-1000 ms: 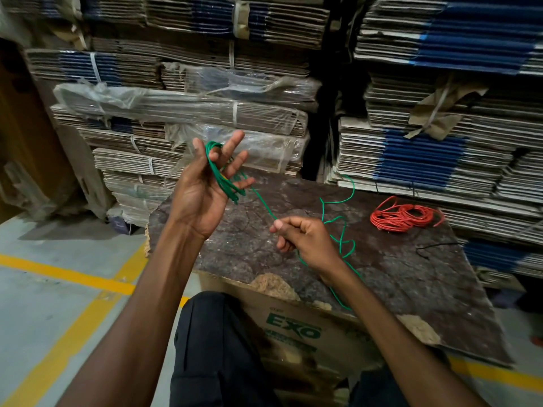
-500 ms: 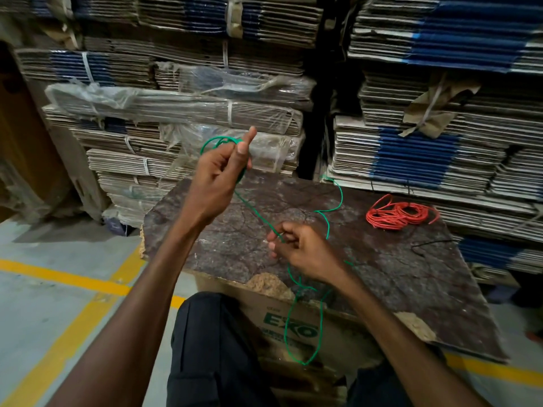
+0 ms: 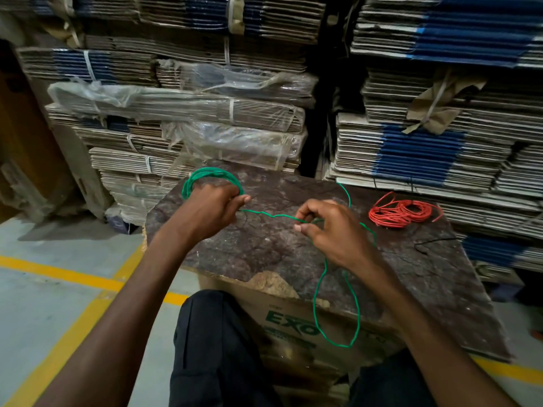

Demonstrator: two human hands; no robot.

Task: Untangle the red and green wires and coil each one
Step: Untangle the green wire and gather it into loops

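Green wire [image 3: 273, 215], coiling under way: left hand [image 3: 210, 210] gripping finished loops, right hand [image 3: 329, 227] pinching the free run over the bench [image 3: 264, 248], slack dangling; red wire [image 3: 401, 212] lying coiled; next wrap probably needing slack fed leftward.

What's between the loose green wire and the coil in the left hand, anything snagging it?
Nothing visible. The green wire runs free from the left hand, which holds the coil, to the right hand; its slack loop hangs off the board's front edge. The red wire coil lies apart on the right.
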